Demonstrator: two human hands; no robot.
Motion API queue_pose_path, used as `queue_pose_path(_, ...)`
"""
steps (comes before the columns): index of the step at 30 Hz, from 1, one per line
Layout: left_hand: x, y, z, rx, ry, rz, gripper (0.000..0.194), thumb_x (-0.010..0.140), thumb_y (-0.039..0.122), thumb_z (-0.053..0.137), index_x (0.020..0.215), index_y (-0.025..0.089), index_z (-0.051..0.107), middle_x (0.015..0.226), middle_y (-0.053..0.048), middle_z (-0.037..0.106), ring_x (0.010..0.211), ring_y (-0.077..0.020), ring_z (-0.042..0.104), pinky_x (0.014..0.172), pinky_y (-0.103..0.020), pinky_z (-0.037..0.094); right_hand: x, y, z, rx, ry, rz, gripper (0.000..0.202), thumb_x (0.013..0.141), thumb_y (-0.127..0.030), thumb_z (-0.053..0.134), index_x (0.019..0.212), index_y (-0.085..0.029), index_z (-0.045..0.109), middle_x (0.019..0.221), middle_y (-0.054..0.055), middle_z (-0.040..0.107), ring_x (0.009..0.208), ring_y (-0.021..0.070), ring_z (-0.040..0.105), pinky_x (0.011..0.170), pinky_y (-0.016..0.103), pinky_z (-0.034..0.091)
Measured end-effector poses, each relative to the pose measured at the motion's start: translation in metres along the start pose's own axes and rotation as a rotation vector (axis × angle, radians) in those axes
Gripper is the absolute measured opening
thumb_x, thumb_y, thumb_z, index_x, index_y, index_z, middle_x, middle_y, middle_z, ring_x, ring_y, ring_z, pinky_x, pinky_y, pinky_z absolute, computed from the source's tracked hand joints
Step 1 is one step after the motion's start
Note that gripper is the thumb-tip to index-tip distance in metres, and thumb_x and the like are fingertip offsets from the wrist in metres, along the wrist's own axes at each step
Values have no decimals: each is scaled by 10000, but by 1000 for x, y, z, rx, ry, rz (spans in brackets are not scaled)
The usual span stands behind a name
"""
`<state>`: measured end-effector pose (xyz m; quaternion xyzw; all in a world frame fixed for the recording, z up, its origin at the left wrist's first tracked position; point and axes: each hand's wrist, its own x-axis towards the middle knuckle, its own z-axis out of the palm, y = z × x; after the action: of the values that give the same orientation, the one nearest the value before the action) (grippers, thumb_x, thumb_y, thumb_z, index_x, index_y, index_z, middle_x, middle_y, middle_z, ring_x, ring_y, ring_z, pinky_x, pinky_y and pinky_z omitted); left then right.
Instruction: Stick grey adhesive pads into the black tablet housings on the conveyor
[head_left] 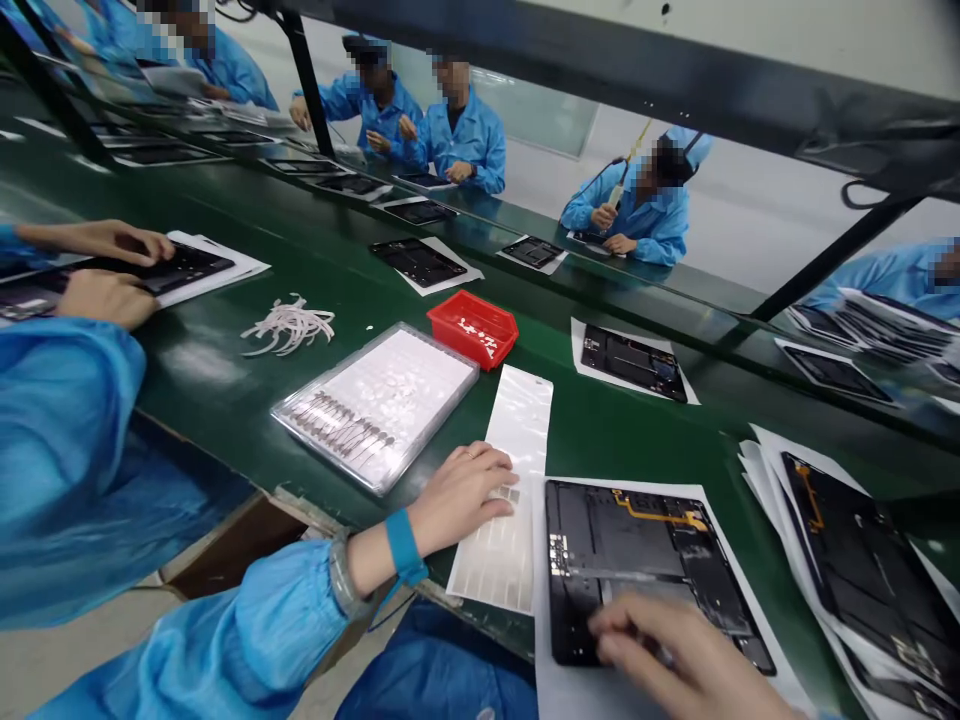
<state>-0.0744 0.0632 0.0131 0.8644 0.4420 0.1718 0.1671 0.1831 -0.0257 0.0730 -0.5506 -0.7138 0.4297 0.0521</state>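
The black, flat, rectangular open device (645,560) with an orange ribbon cable (656,514) lies face up on white paper (574,690). Left hand (469,490) rests palm down, fingers loosely spread, on the long, glossy white strip sheet (491,555) just left of the device. Right hand (675,645), blurred, is over the device's near side; whether it pinches anything cannot be told. Step in hand, as judged: fingertip work there; next move calls for careful placement. No brand, label or writing is legible.
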Motion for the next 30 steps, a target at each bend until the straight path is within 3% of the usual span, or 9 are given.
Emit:
queue_pose_path(2,1,-1,1,-3,24,-14,153,816,262,702,946,204,646,1006,-4,639,996,-203,511,806,-325,365,33,-15,5,-144,122,-184,221,927,-369,428,958,-275,626,940,30,684,874,200,642,809,330,510)
queue_pose_path(5,2,-3,3,4,55,-20,89,834,263,684,876,194,646,920,7,644,944,-188,513,774,-311,347,66,-22,23,-377,357,-399,170,901,-236,500,1045,-222,590,1100,96,624,1040,246,570,913,419,458)
queue_pose_path(8,3,-6,4,13,73,-2,82,843,276,675,847,198,651,895,18,646,923,-176,513,765,-304,333,74,-11,40,-534,367,-626,62,877,-191,550,905,-192,605,1016,89,619,1048,249,539,894,406,460)
queue_pose_path(11,5,-8,5,26,87,33,83,857,284,658,834,205,657,872,27,642,905,-161,514,772,-297,324,68,6,42,-603,338,-759,147,895,-155,510,762,-173,570,814,47,605,911,207,554,852,369,454)
queue_pose_path(15,10,-11,6,67,119,87,165,908,309,585,809,189,644,861,16,634,884,-152,511,777,-297,312,65,14,21,-673,332,-634,231,907,-199,504,679,-179,535,701,24,561,749,187,528,748,355,429)
queue_pose_path(20,14,-15,10,146,141,168,222,933,307,539,777,169,614,852,3,621,889,-167,498,793,-312,303,83,-13,-3,-582,329,-430,126,919,-210,498,820,-191,573,781,22,609,722,165,571,679,296,418)
queue_pose_path(24,15,-16,12,204,148,225,225,947,280,509,778,163,601,817,-4,608,893,-183,496,791,-324,306,109,-37,-4,-571,254,-297,106,915,-213,503,960,-192,597,932,39,644,806,171,626,659,269,423)
queue_pose_path(27,14,-14,12,231,154,252,222,960,248,475,798,156,596,819,-15,603,884,-184,500,797,-326,317,122,-44,-1,-642,144,-235,130,922,-242,491,900,-202,614,919,29,658,794,184,641,623,268,403)
queue_pose_path(30,12,-13,12,236,165,255,214,963,224,457,817,159,599,834,-20,603,878,-176,510,802,-321,328,126,-44,2,-683,152,-204,87,897,-232,526,894,-197,606,912,28,660,792,191,642,594,267,382)
